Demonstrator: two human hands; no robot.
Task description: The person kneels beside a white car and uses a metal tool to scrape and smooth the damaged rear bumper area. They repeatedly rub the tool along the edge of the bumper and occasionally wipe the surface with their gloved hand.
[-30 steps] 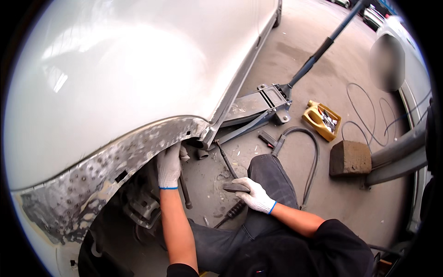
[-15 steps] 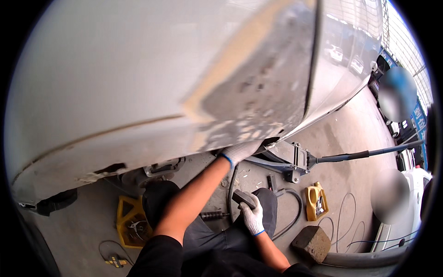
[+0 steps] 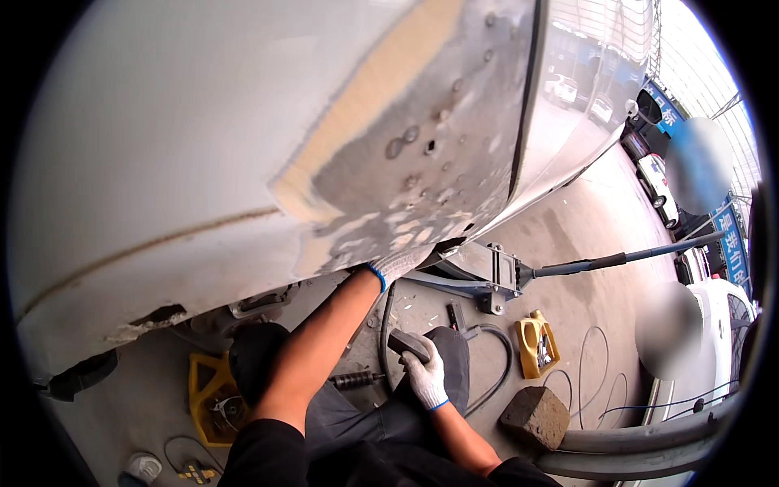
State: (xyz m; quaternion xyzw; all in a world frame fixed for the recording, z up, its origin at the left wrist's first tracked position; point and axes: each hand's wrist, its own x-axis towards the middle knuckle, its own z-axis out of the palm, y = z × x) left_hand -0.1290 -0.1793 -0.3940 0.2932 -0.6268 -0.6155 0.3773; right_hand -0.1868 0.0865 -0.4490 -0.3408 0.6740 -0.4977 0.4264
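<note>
A white car body point(image 3: 162, 130) fills the upper view, with a sanded, bare-metal patch point(image 3: 365, 191) edged in tan filler. My left hand point(image 3: 398, 265), in a white knit glove with a blue cuff, reaches under the body's lower edge below that patch. Its fingers are hidden behind the metal. Over my right thigh, my gloved right hand point(image 3: 425, 377) is closed around a dark rectangular block point(image 3: 407, 346), whose far end sticks out past the fingers.
A floor jack point(image 3: 503, 272) with a long handle stands under the car, right of my left hand. Cut-open yellow jugs point(image 3: 527, 347) hold tools on both sides of me. A brown block point(image 3: 535, 417), a black hose point(image 3: 507, 365) and thin cables lie on the floor.
The view has shifted, so the car, jack and both hands appear farther left. My left hand stays under the edge, and my right hand keeps its grip on the block.
</note>
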